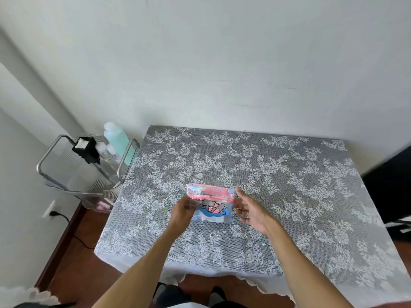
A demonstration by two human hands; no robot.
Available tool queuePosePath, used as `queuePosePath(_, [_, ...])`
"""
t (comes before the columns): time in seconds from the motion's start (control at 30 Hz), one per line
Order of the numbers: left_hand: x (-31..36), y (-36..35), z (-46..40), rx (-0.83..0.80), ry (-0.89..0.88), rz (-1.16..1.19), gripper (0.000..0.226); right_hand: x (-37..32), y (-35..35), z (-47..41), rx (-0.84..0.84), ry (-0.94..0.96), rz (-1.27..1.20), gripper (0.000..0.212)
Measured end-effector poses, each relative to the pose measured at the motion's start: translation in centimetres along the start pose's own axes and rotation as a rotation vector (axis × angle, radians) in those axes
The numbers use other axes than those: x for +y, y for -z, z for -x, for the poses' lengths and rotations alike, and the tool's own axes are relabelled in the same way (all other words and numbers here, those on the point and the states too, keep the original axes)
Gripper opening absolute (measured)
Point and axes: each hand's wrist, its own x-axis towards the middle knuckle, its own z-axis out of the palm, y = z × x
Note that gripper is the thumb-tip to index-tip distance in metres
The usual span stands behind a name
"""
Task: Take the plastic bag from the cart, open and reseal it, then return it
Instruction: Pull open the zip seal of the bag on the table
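The small clear plastic bag with a pink zip strip and a cartoon print (pixel 211 204) is held just above the lace-covered table (pixel 289 174), near its left-centre, well apart from the clear wire-framed cart (pixel 84 172) that stands off the table's far-left corner. The left hand (pixel 183 211) grips the bag's left edge, fingers curled round it below the pink strip. This hold appears to keep the strip uppermost and facing the person, ready for opening or sealing. The right hand (pixel 249 207) sits at the bag's right edge with its fingers spread and mostly straight; whether its thumb touches the bag cannot be told, owing to blur.

Whether the zip is open or sealed cannot be read here.

Clearance: bare tablecloth surrounds the bag on all sides, so both hands have free room. The return path runs left and far, over the table's left edge. The cart's top tier holds a tall pale-green bottle (pixel 116 138) and a black box-shaped device (pixel 85 148) toward its far end; the near part looks open for set-down.
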Motion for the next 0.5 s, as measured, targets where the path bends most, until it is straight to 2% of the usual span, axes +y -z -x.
queuePosePath(0.13, [0.3, -0.3, 0.5, 0.061, -0.047, -0.050, 0.012, -0.1, -0.3, -0.1, -0.012, -0.023, 0.058, 0.081])
queuePosePath(0.27, [0.3, -0.4, 0.6, 0.025, -0.019, -0.070, 0.012, -0.2, 0.0, -0.1, -0.030, -0.096, 0.045, 0.074])
queuePosePath(0.33, [0.3, 0.2, 0.7, -0.081, -0.002, 0.039, 0.018, -0.2, 0.3, 0.0, -0.031, -0.100, 0.023, 0.067])
queuePosePath(0.4, [0.5, 1.0, 1.0, -0.253, -0.045, 0.227, 0.028, -0.2, 0.6, 0.1, -0.026, -0.091, -0.003, 0.059])
queuePosePath(0.5, [1.1, 2.1, 0.7, -0.308, 0.155, 0.359, 0.035, -0.1, 1.2, 0.0, -0.021, -0.084, -0.024, 0.056])
